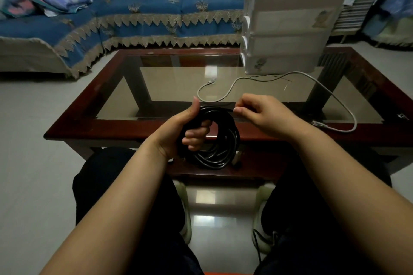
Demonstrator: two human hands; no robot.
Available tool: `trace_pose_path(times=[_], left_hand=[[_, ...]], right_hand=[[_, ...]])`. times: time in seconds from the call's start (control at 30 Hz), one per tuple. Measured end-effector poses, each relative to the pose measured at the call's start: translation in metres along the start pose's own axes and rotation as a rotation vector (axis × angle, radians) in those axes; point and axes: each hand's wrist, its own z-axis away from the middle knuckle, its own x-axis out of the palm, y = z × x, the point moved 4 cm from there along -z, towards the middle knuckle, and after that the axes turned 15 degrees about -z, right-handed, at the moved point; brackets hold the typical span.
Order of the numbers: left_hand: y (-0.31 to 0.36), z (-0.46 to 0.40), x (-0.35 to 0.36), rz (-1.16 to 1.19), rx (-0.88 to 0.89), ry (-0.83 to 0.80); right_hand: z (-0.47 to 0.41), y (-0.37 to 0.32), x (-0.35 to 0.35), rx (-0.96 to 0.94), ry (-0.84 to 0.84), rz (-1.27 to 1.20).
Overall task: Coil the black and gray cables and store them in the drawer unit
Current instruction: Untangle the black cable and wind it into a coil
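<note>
Left grip point(190, 128) clenching round the black cable point(213, 138), fingers curling through the centre of the coil, thumb standing upright against its upper edge. Right grip point(259, 116) pinching the free end of that same cable between thumb and fingertips point(238, 110), just beside the coil's upper right. Coil hanging in several loops below and around the left grip, held in the air over the near edge of the desk point(107, 127).

Step in hand, by judgement: finishing the coiling of the black cable, last short tail being laid onto or tucked round the bundle. Coil appearing nearly complete; very little loose length showing between the two grips.

Next move calling for: securing the tail so the loops are not springing apart, then carrying the bundle beyond both grips to the drawer unit point(290, 29). Opening a drawer likely requiring one grip freed, the other keeping the coil together.

Gray cable point(234, 82) lying uncoiled on the glass of the desk, just beyond the right grip and trailing away to that grip's right, one plug end point(317, 123) resting on the near wooden frame beside the right wrist. Not being touched by either grip; coiling of it not yet begun.

Drawer unit standing on the far right of the desk, well beyond the right grip, drawers appearing closed, top tray holding small items too blurred to identify.
</note>
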Motion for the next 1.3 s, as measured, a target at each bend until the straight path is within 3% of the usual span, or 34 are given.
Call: trace_pose_path(times=[0.2,0.4,0.53,0.63,0.77,0.9,1.03,1.2,1.3], left_hand=[[0.002,-0.002,0.002,0.061,0.069,-0.014],[0.011,-0.005,0.002,0.295,0.200,-0.005],[0.010,-0.005,-0.006,0.505,0.249,0.266],[0.012,-0.002,-0.019,0.644,0.288,0.601],[0.010,0.000,-0.033,0.707,0.307,0.937],[0.006,0.005,-0.037,0.554,0.338,1.176],[0.008,0.011,-0.036,0.207,0.328,1.344],[0.008,0.009,-0.025,-0.293,0.251,1.345],[0.009,0.003,-0.021,-0.547,0.206,1.244]], right_hand=[[0.003,0.001,0.011,-0.099,0.072,-0.109],[0.002,0.020,0.021,0.096,0.121,-0.665],[0.004,0.028,0.038,0.233,0.016,-0.489],[0.011,0.033,0.057,0.335,-0.093,-0.231],[0.023,0.029,0.076,0.433,-0.141,-0.222],[0.028,0.014,0.080,0.280,-0.096,0.253],[0.029,-0.002,0.076,0.153,-0.034,0.359],[0.022,-0.022,0.067,0.048,-0.051,0.301],[0.018,-0.032,0.063,-0.003,-0.086,0.320]])
